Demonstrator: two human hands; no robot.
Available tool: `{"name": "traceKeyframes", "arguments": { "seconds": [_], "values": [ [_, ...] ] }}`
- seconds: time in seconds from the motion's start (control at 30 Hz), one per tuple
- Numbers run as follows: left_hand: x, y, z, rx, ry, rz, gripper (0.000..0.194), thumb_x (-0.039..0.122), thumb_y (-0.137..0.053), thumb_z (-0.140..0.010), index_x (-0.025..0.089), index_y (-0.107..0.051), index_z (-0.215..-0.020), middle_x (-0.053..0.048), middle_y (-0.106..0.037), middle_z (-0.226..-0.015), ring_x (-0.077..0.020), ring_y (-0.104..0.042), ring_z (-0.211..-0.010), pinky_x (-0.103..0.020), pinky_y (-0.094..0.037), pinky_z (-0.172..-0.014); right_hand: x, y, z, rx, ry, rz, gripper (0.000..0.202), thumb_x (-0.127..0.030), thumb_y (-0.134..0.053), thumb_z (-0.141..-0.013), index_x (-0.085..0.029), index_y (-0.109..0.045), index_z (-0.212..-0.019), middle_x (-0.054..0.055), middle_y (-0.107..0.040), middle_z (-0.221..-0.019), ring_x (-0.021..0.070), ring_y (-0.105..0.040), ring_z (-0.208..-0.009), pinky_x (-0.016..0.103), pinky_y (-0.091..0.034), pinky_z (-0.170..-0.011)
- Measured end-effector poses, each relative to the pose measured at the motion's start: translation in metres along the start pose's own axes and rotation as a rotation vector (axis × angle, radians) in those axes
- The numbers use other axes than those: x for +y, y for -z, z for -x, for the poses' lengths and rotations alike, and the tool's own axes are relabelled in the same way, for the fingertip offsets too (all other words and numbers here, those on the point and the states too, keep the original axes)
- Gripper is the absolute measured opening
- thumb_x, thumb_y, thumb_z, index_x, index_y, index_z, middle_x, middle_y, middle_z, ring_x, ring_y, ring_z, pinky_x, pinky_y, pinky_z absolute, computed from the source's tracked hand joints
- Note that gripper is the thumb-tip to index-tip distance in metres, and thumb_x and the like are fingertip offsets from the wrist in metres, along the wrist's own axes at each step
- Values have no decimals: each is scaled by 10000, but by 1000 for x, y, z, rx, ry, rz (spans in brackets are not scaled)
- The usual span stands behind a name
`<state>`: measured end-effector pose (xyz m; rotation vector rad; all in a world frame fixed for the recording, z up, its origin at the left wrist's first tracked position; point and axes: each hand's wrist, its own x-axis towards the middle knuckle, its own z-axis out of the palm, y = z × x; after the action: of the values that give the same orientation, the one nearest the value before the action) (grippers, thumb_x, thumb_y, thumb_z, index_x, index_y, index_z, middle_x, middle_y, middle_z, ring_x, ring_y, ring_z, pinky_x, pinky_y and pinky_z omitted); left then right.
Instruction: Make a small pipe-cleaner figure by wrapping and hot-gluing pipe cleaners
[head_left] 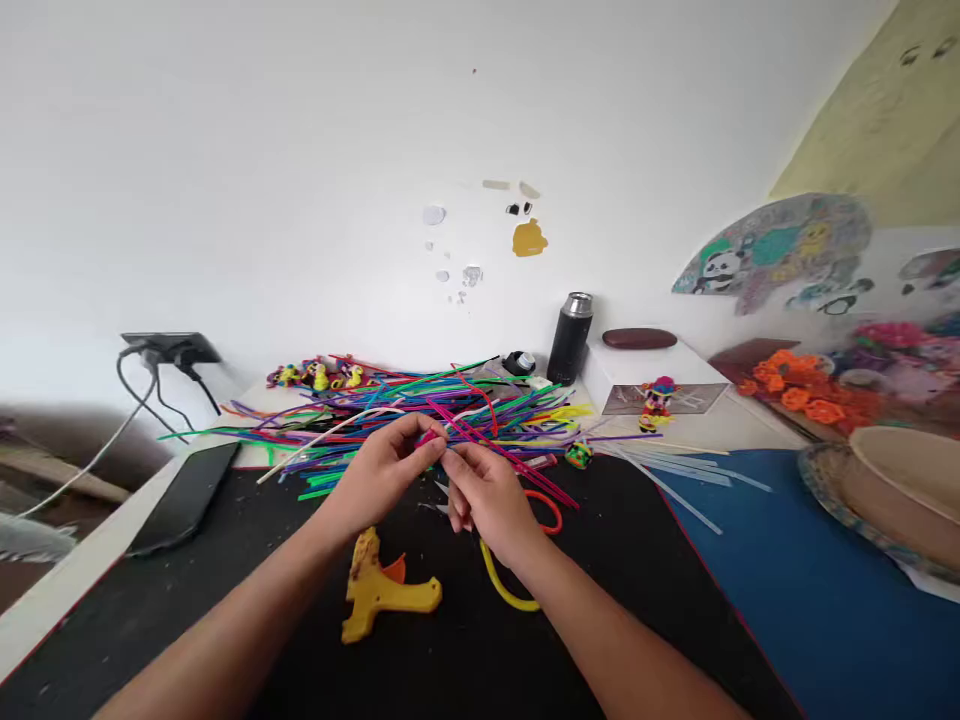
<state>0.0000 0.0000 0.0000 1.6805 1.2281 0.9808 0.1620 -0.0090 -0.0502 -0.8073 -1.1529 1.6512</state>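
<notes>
My left hand (pixel 386 470) is closed in a pinch on a small pink fuzzy piece (pixel 429 437), which looks like bent pipe cleaner. My right hand (pixel 487 495) meets it fingertip to fingertip, its thumb and finger pinched together; what lies between them is hidden. Beneath the right hand, scissors show their blades (pixel 441 490) on one side and yellow (pixel 504 590) and orange-red handle loops on the other. The hand covers their middle, and I cannot tell whether it touches them. Nearer to me, a yellow glue gun (pixel 390 597) with an orange trigger lies on the black mat (pixel 450 670).
Many coloured pipe cleaners (pixel 337 425) spread behind my hands. A black phone (pixel 184 500) lies left. A black bottle (pixel 570 340) and a white box (pixel 637 375) with a small fuzzy figure (pixel 658 398) stand at the back. Clear sticks (pixel 686 465) and a hat (pixel 900 490) lie right.
</notes>
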Motion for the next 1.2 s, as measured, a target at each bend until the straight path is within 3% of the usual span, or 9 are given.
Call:
{"name": "traceKeyframes", "arguments": {
  "seconds": [0.37, 0.53, 0.63, 0.77, 0.87, 0.93, 1.0, 1.1, 1.2],
  "values": [
    [-4, 1, 0, 28, 61, -61, 387, 530, -671, -895, 222, -537, -702, 53, -443, -670, -154, -397, -636, -283, -331, -603, 12, -4, 5, -65, 3, 84, 511, -706, -736, -884, -206, -631, -889, -130, -441, -447, 95, -449, -341, 230, -317, -389],
    [-1, 10, -5, 136, 114, 170, 407, 535, -741, -843, 211, -578, -659, 33, -486, -639, -141, -387, -585, -287, -331, -561, 9, -7, 7, -136, -71, 15, 566, -756, -762, -837, -204, -641, -873, -125, -446, -449, 96, -451, -348, 232, -303, -391],
    [3, 15, -9, 233, 98, 279, 474, 557, -716, -852, 233, -477, -602, 30, -447, -618, -141, -377, -572, -293, -343, -547, 3, -8, 9, -138, -114, -57, 606, -785, -759, -821, -191, -639, -804, -112, -438, -450, 96, -466, -352, 230, -258, -380],
    [0, 15, -10, 215, 98, 267, 596, 598, -721, -864, 253, -352, -547, 60, -325, -575, -125, -302, -531, -294, -302, -510, -4, -7, 10, -102, -125, -173, 648, -799, -736, -836, -155, -691, -791, -102, -412, -438, 91, -441, -351, 237, -235, -389],
    [-6, 12, -9, 132, 81, 213, 475, 608, -789, -836, 210, -590, -669, 40, -486, -610, -134, -416, -556, -283, -358, -550, -9, -6, 10, -67, -131, -265, 648, -793, -757, -823, -146, -719, -817, -105, -401, -440, 86, -412, -357, 242, -226, -405],
    [-7, 11, -7, 98, 74, 239, 440, 597, -847, -805, 210, -739, -985, -12, -695, -834, -170, -577, -677, -301, -465, -655, -12, -4, 10, -49, -132, -304, 645, -789, -769, -814, -146, -726, -822, -104, -399, -446, 82, -400, -364, 245, -216, -416],
    [-7, 11, -6, 82, 82, 334, 562, 642, -820, -831, 217, -757, -1193, -81, -766, -1086, -222, -669, -824, -362, -531, -783, -14, -2, 9, -35, -133, -332, 645, -791, -769, -812, -147, -729, -824, -102, -396, -451, 82, -394, -369, 250, -208, -424],
    [-6, 10, -3, 14, 62, 437, 627, 745, -709, -885, 186, -815, -1150, -125, -787, -1076, -260, -685, -860, -417, -544, -850, -14, -1, 8, -18, -127, -349, 635, -789, -763, -819, -156, -723, -827, -102, -396, -455, 84, -395, -370, 256, -207, -429],
    [-5, 8, -1, -65, 55, 396, 506, 664, -823, -833, 210, -840, -1055, -84, -782, -957, -251, -667, -843, -396, -537, -850, -11, -2, 7, -15, -122, -330, 618, -784, -751, -836, -168, -699, -819, -99, -409, -454, 85, -398, -365, 253, -202, -422]
  ]
}}
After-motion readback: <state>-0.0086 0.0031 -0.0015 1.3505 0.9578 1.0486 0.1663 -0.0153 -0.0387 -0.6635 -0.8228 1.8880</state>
